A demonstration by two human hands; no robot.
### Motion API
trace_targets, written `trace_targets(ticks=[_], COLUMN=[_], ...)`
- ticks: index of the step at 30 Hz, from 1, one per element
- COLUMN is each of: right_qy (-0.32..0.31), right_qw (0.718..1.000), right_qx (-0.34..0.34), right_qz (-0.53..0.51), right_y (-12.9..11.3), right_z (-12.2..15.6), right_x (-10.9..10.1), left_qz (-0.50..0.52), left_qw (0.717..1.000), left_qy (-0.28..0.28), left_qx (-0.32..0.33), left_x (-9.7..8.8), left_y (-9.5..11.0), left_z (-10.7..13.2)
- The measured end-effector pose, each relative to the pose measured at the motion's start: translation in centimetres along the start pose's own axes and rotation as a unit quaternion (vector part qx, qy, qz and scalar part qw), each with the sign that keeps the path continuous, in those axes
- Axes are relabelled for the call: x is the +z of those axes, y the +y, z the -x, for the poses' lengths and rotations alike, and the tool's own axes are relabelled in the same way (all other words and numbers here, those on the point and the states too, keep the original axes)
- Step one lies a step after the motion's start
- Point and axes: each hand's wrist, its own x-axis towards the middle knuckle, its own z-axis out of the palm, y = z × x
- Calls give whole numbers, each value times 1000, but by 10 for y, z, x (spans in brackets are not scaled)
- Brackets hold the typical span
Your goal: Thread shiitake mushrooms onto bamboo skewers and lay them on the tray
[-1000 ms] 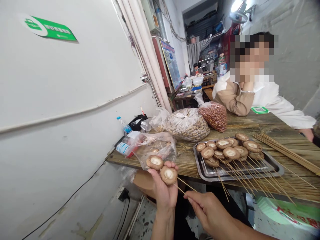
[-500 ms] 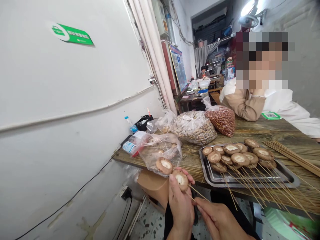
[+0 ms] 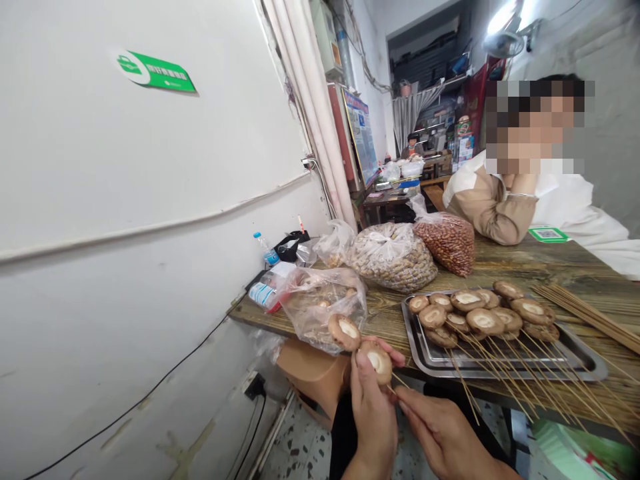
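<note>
Two hands are close together, just in front of the counter point(image 3: 383, 321). The fingers point(image 3: 393, 352) of the left hand point(image 3: 373, 413) curl around a brown mushroom point(image 3: 383, 363), and the thumb presses on its pale side. Right next to it, just past these fingers and a bit to the left, is a second mushroom point(image 3: 345, 332), pale side up. The right hand point(image 3: 445, 427) has its fingertips pinched on a thin stick point(image 3: 392, 391) that sticks out of the near side of the first mushroom.

Past the left fingers, on the counter, is a clear bag point(image 3: 320, 293) with brown things in it. To the right of both hands is a shiny metal tray point(image 3: 597, 365). It holds a pile of mushrooms point(image 3: 485, 322) on sticks, and the sticks poke out over the tray's near edge. Farther right is a bunch of loose sticks point(image 3: 590, 317).

Farther from the fingers are a big bag of tan nuts point(image 3: 393, 263) and, beside it, a bag of red nuts point(image 3: 445, 241). Across the counter, far to the right, a person point(image 3: 505, 210) leans on one elbow near a green card point(image 3: 549, 234).
</note>
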Motion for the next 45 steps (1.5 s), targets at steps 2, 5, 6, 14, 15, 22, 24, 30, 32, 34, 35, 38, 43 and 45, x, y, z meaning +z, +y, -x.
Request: trace_targets(ticks=[2,5,6,14,15,22,24,30,32,34,35,38,43,45], right_qy=[10,19,16,-41,-47,-69,-63,-71,-79,-81,-81,-93,-113,-112], right_qw=[1000,1000,1000,999,999,997,997,997,996,996,996,995,989,985], right_qx=[-2,-18,-15,4,3,8,-1,15,26,28,24,19,-6,-35], right_qz=[7,14,14,21,23,41,41,18,9,8,10,29,100,126], right_y=[0,0,0,-10,-11,-13,-12,-11,-11,-12,-13,-14,-10,-6], right_z=[-1,-1,-1,-4,-4,-2,-2,-1,-2,-3,-4,-6,-1,3], right_x=[-1,-2,-3,-6,-7,-8,-9,-15,-17,-20,-21,-24,-18,-14], left_qz=[36,90,103,50,45,73,73,120,128,123,121,119,105,95], left_qw=[999,995,993,989,988,986,985,983,984,984,984,984,980,981], left_qy=[-8,22,49,137,144,153,155,133,126,127,129,134,171,171], left_qx=[-23,-41,-27,25,16,3,9,-21,-17,-9,-9,-11,-1,3], left_x=[-2,-5,-6,-6,-5,-6,-7,-5,-3,-1,-1,0,3,3], left_y=[3,17,23,51,51,47,47,48,48,48,47,44,38,37], left_z=[-3,-14,-19,-38,-38,-38,-39,-37,-35,-35,-35,-35,-32,-30])
